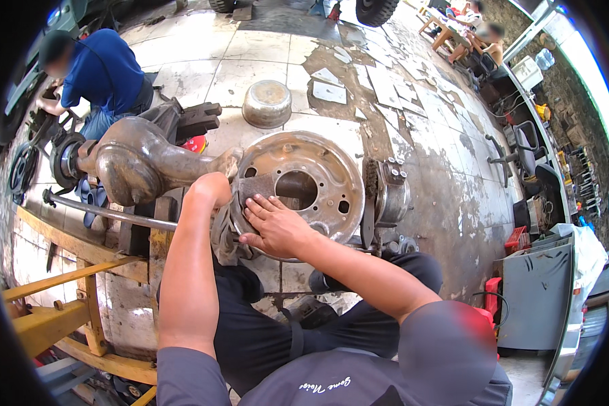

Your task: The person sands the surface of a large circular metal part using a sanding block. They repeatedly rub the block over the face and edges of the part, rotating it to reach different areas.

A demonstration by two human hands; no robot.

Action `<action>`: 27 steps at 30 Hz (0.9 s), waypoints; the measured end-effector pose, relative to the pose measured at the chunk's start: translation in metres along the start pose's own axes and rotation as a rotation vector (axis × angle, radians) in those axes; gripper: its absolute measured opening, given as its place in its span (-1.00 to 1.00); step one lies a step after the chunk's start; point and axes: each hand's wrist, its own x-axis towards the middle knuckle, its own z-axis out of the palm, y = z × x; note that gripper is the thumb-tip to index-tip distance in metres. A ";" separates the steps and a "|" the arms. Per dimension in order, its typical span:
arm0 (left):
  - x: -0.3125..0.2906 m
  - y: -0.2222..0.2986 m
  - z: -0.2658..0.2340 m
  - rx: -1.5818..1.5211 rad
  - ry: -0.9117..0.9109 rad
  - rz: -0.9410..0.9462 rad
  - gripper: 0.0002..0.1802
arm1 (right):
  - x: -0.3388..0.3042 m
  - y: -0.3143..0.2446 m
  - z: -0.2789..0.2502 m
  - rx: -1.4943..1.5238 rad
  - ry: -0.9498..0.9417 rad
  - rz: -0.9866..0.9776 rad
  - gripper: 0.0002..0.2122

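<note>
One wide round metal plate (331, 159) stands before me, over the tiled floor (250, 71), just left of the edge where the tiles are broken up. Its face is dull silver washed with brown, worn and smudged, and its raised rim catches the light. A big round hole sits in the middle with small bolt holes about it, and a dark, odd-shaped opening shows toward the lower right of the rim. My right hand (275, 224) lies flat, fingers spread, its fingertips on a rough brown sheet (257, 187) against the face. My left hand (210, 191) is at the left rim by a grey cloth (223, 233); its fingers are hidden, so I cannot tell whether they grip
</note>
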 end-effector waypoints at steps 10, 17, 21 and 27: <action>0.000 0.000 0.000 0.091 0.028 0.066 -0.73 | 0.006 -0.005 0.011 -0.066 0.115 0.040 -0.25; 0.001 0.003 -0.002 0.018 -0.013 -0.034 -0.76 | -0.014 0.004 -0.005 -0.022 -0.033 -0.078 -0.27; 0.002 0.002 -0.001 0.052 -0.014 0.000 -0.76 | 0.003 0.001 0.001 0.008 0.005 -0.009 -0.29; 0.008 -0.001 0.003 0.054 0.006 0.006 -0.76 | -0.014 0.005 -0.005 0.028 -0.035 -0.056 -0.32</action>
